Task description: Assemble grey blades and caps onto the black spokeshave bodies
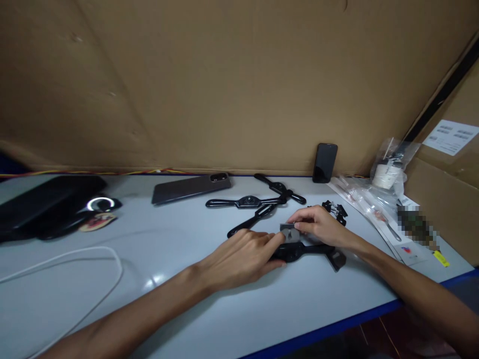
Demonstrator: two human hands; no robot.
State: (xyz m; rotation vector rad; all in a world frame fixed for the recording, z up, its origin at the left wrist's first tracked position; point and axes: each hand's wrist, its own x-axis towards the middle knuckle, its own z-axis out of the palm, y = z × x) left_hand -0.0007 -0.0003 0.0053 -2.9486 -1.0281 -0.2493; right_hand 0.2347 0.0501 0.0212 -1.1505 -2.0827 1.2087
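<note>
black handle (299, 251) near table (157, 239) front edge: left hand (243, 257) clamps it steady; right hand (322, 227) fingertips pinch grey block (289, 232) above.

Dim, warm light from above. A pale glare patch lies on the counter (155, 281) left of the left grip (243, 257), with soft shadows under both forearms. The far left edge blurs and stretches; a pixelated patch (415, 225) sits right of the right grip (318, 227).

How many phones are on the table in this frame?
2. The flat phone lies left of centre; the upright phone leans against the cardboard wall further right. The dark items at far left are unclear.
</note>
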